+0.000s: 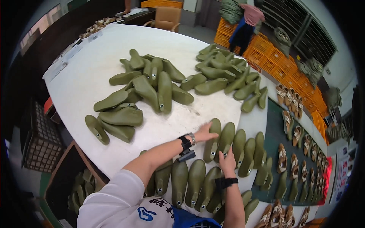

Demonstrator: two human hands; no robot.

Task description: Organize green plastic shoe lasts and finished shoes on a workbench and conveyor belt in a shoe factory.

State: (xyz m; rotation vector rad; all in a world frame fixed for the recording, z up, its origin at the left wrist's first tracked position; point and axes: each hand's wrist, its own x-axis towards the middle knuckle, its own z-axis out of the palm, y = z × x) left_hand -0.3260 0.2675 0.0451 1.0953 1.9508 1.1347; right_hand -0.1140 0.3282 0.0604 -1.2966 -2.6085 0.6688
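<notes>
Green shoe lasts stand side by side in a row near the right of the white table. My left hand (pixel 205 133) reaches in from the left and is closed on the leftmost shoe last (pixel 213 142), its fingers partly behind it. My right hand (pixel 227 163) pinches the heel end of the neighbouring shoe last (pixel 227 136) between thumb and fingers. Right of it stand further lasts (pixel 249 154), close together. Nearer to me, partly under my arms, is a second row of lasts (pixel 195 180).
Two loose heaps of green lasts (pixel 157 87) (pixel 220 68) lie farther off on the white table (pixel 91 64). At the right, a green surface (pixel 275 125) carries rows of sandals (pixel 282 159) and lasts. Orange crates (pixel 262 49) and a person (pixel 247 22) are beyond.
</notes>
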